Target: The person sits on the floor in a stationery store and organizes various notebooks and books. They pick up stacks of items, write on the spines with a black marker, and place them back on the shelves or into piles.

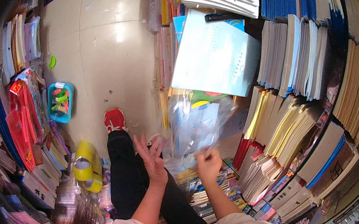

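Note:
My right hand (210,165) is curled around the edge of a clear plastic bag (194,127), which looks blurred and stretches away from me. Beside it on the left, my left hand (152,162) hangs over my legs, fingers spread and holding nothing. Colourful printed covers show through the plastic. Beyond the bag lies a large pale blue sheet or folder (211,58) with small writing, bright with glare. A black pen-like object (223,18) rests at its far edge.
Shelves of stacked books (275,55) rise on my right; books and red plastic folders (21,123) line the left. On the tiled floor (106,52) stands a teal basket (59,119) of small colourful pieces. Yellow tape rolls (82,169) sit near my red shoe (115,120).

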A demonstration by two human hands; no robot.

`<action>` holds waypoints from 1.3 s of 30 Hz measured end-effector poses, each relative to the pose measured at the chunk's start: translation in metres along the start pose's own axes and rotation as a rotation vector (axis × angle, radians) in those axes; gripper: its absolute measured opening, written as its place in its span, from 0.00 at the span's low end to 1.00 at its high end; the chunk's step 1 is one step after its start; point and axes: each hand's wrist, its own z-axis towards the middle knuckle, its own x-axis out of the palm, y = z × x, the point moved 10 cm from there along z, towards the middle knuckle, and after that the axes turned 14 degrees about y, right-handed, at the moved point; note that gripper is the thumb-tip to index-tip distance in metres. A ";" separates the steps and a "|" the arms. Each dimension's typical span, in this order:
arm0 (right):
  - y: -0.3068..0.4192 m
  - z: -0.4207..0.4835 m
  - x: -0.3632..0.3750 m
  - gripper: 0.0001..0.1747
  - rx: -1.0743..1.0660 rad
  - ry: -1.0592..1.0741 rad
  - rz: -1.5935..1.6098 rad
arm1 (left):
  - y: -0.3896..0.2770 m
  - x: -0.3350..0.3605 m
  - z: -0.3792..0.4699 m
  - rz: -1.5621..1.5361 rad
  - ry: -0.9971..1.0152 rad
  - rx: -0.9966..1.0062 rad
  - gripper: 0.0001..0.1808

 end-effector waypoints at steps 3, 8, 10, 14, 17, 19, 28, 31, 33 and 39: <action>0.011 -0.039 0.041 0.11 -0.262 0.391 -0.098 | 0.015 0.028 0.002 0.228 0.294 -0.185 0.41; 0.030 -0.052 0.060 0.19 -0.344 0.632 0.019 | 0.065 0.032 -0.024 0.265 0.493 -0.532 0.12; 0.030 -0.043 0.074 0.16 -0.210 0.743 0.131 | 0.061 -0.001 -0.016 0.509 0.274 -0.475 0.07; 0.042 -0.005 0.078 0.11 0.031 0.689 0.514 | 0.026 -0.065 -0.005 0.619 -0.244 -0.377 0.03; 0.071 0.049 0.059 0.12 0.062 0.525 0.817 | -0.037 -0.095 -0.003 0.404 -0.601 0.021 0.20; 0.096 0.069 0.060 0.19 0.126 0.592 1.003 | -0.088 -0.080 0.006 0.476 -0.476 0.376 0.42; 0.174 0.113 0.124 0.24 0.226 0.459 1.823 | -0.032 -0.061 0.021 0.214 -0.404 -0.113 0.39; 0.170 0.071 0.108 0.22 0.002 0.531 1.863 | -0.029 -0.063 0.023 0.253 -0.347 -0.166 0.34; 0.164 0.029 0.096 0.22 -0.135 0.564 1.872 | -0.019 -0.055 0.027 0.033 -0.249 -0.200 0.30; 0.036 -0.008 0.054 0.11 0.280 -0.040 1.495 | -0.014 -0.025 0.031 -0.177 -0.019 -0.261 0.33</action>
